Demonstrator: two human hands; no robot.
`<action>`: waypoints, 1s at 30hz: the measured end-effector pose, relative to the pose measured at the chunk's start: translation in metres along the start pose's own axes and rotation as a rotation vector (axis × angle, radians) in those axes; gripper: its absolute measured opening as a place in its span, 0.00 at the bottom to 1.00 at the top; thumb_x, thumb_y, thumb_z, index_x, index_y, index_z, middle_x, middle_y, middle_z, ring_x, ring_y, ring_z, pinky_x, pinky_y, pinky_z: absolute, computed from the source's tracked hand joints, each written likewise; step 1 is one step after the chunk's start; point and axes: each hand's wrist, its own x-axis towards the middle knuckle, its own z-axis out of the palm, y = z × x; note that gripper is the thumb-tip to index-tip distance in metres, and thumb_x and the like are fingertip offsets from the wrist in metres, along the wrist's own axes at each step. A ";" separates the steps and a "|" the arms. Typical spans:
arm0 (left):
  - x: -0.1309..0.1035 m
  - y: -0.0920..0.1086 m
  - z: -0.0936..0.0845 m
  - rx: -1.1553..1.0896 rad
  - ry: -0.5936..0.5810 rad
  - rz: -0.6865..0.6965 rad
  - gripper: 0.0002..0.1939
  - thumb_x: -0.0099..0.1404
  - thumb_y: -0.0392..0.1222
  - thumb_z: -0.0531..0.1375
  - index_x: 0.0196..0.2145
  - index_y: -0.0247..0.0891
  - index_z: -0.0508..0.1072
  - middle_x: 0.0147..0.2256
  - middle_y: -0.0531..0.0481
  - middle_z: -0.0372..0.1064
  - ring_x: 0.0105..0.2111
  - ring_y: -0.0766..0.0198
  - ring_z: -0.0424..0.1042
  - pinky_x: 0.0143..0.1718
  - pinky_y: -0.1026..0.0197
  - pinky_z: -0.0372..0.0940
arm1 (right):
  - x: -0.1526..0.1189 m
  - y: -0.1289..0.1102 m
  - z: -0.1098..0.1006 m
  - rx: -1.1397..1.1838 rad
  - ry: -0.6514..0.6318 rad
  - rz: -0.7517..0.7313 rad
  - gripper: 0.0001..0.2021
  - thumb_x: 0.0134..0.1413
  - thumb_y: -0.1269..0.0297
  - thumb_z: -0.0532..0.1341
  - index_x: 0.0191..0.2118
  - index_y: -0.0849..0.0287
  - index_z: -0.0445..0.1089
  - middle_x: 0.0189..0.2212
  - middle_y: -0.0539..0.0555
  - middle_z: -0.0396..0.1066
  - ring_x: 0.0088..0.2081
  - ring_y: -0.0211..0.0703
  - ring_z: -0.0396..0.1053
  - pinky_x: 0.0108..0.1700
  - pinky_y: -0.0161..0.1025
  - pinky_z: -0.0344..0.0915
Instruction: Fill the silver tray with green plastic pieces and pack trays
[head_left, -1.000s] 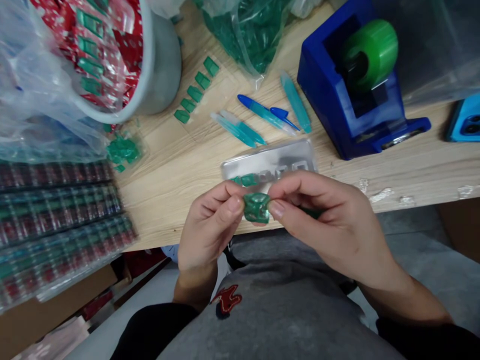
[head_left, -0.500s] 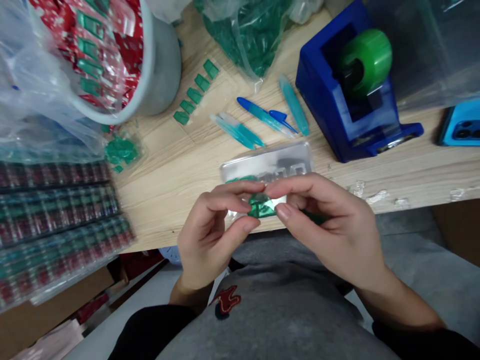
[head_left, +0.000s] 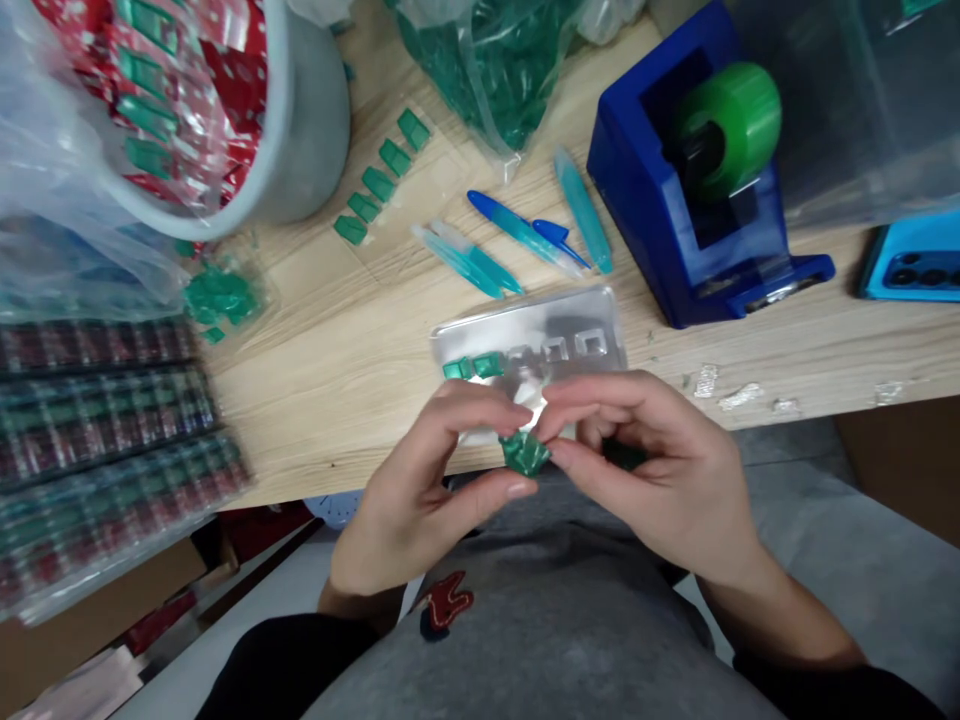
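Observation:
A small green translucent plastic piece [head_left: 525, 454] is pinched between my two hands. My left hand [head_left: 439, 480] grips its left side with thumb and fingers. My right hand [head_left: 660, 460] has its thumb and forefinger on the right side, and more green plastic [head_left: 625, 454] shows inside its curled fingers. Just beyond the fingertips lies a clear moulded plastic tray [head_left: 517, 325]. Two green pieces [head_left: 472, 366] sit in its left slots; clear raised slots show to their right. My fingers hide the tray's near edge.
Behind the tray lie several blue pens [head_left: 517, 230] and a row of green pieces [head_left: 379, 183]. A blue tape dispenser [head_left: 637, 180] stands right, a phone [head_left: 915, 258] beyond. At left are a grey bucket [head_left: 311, 130], a bag of green pieces [head_left: 225, 295] and stacked packs [head_left: 112, 410].
My hands and the green piece have moved slightly nearer my body, and the piece is turned differently. More of the tray shows. The whole view has shifted a little.

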 end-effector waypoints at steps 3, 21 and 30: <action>-0.002 -0.001 -0.001 -0.047 -0.144 -0.091 0.14 0.64 0.42 0.62 0.47 0.46 0.68 0.37 0.49 0.68 0.38 0.61 0.69 0.40 0.59 0.68 | -0.008 0.003 -0.002 0.011 -0.010 0.042 0.14 0.52 0.77 0.61 0.42 0.52 0.70 0.29 0.44 0.72 0.21 0.29 0.60 0.23 0.29 0.61; 0.019 -0.107 -0.139 0.125 1.207 -0.024 0.10 0.61 0.48 0.60 0.34 0.39 0.69 0.32 0.53 0.68 0.29 0.68 0.68 0.35 0.63 0.65 | 0.020 0.010 -0.003 0.362 0.045 0.296 0.13 0.49 0.67 0.58 0.41 0.47 0.74 0.41 0.53 0.73 0.38 0.45 0.71 0.33 0.39 0.72; 0.016 -0.187 -0.245 0.458 1.335 -0.092 0.09 0.60 0.42 0.61 0.28 0.39 0.63 0.28 0.53 0.63 0.40 0.59 0.67 0.46 0.52 0.59 | 0.020 0.000 0.010 0.614 0.056 0.412 0.14 0.56 0.56 0.53 0.40 0.45 0.76 0.47 0.49 0.76 0.52 0.44 0.72 0.48 0.42 0.74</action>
